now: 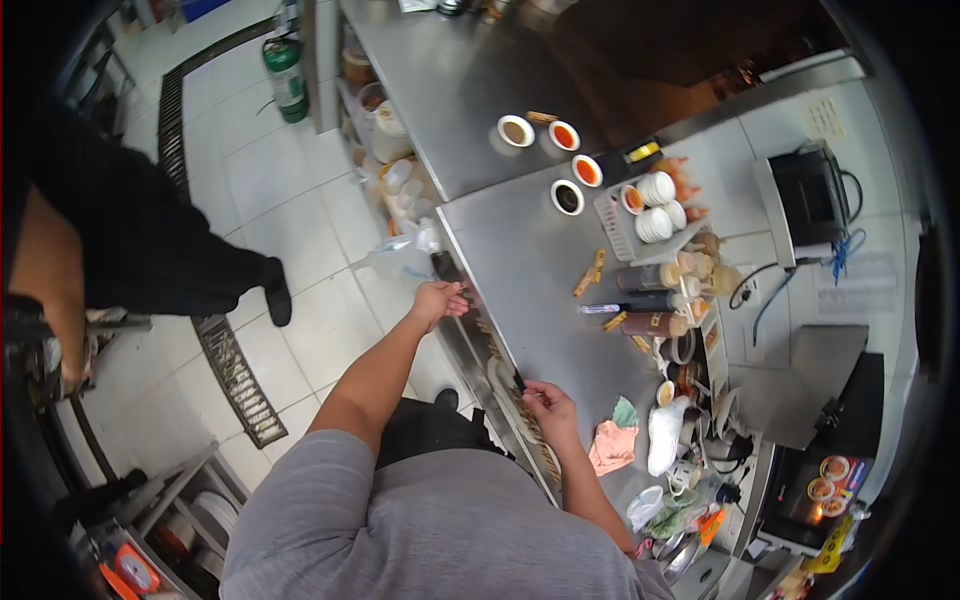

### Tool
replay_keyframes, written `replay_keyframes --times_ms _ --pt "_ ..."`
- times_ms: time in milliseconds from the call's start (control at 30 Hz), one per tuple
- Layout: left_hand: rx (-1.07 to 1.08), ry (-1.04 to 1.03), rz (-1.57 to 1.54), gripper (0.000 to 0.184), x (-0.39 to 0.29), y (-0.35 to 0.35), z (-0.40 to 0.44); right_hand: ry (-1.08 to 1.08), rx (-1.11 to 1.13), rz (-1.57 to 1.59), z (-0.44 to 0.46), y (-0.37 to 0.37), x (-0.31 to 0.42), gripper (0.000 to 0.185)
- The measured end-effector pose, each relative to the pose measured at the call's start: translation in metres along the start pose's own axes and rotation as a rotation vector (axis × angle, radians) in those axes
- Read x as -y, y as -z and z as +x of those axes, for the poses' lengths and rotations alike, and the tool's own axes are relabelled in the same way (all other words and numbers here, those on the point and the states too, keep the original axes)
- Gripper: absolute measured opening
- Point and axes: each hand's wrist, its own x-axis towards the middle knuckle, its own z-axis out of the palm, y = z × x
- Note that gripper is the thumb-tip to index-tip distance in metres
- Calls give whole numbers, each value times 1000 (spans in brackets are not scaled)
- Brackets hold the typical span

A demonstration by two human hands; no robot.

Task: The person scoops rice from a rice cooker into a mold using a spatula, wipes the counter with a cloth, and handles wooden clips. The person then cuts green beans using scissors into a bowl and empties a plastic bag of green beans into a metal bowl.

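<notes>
In the right hand point(550, 410), the grip is nearly closed by the counter's point(560, 340) front edge, with a small dark object point(519, 382) at the fingertips; whether it is held cannot be told. The left hand point(441, 303) is loosely curled farther along that edge, its contents hidden, near a clear plastic bag point(400, 258). For good control, the dark object is best pinched lightly and kept clear of the edge. Beyond, sauce bowls point(567, 198) are set well apart.
</notes>
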Motion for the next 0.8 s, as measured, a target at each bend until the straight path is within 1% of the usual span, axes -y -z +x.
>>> replay_keyframes --times_ms 33,100,133,200,233,267,300,333,367,400,433,467,500,533,567,633,667,733,767,800 --pt "27 10 10 30 5 -5 11 -12 -28 2 1 4 3 27" --pt "68 13 -64 26 18 -3 26 -18 15 19 12 8 8 26" --pt "92 32 -80 26 18 -2 25 63 4 -142 25 14 9 26" --pt "124 80 -70 26 17 8 21 100 -114 -301 59 27 18 26" --pt "144 114 -72 27 14 11 19 170 -237 -364 81 33 19 27" --pt "45 81 27 32 9 8 11 242 -361 -427 105 39 18 28" --pt "53 82 44 32 13 7 8 260 -454 -503 130 43 22 30" --pt "-178 -115 247 35 17 6 6 279 -545 -580 152 47 24 32" --pt "-408 -322 446 40 19 5 4 275 -557 -568 171 47 21 32" --pt "-410 -355 565 45 9 -1 -10 299 -666 -705 188 44 14 36" --pt "-404 -363 577 45 2 -10 -20 319 -773 -843 199 42 12 40" --pt "-404 -653 861 44 -4 -19 -29 315 -783 -832 203 44 21 40" --pt "-391 -944 1143 44 -7 -25 -32 152 -639 -525 200 46 36 44" --pt "-324 -975 1280 39 -6 -29 -30 -8 -485 -221 195 47 45 49" --pt "-316 -975 1286 39 -9 -27 -27 -15 -488 -215 189 44 49 49" --pt "47 -891 1705 36 -21 -26 -20 162 -296 510 168 38 50 52" --pt "69 -893 1704 36 -24 -27 -12 152 -312 510 156 38 51 52" --pt "193 -895 1865 34 -23 -23 13 107 -179 523 128 40 56 53" --pt "216 -896 1862 34 -24 -20 24 95 -195 524 113 43 56 53" --pt "262 -856 1865 35 -26 -16 33 35 -112 553 98 44 55 51"
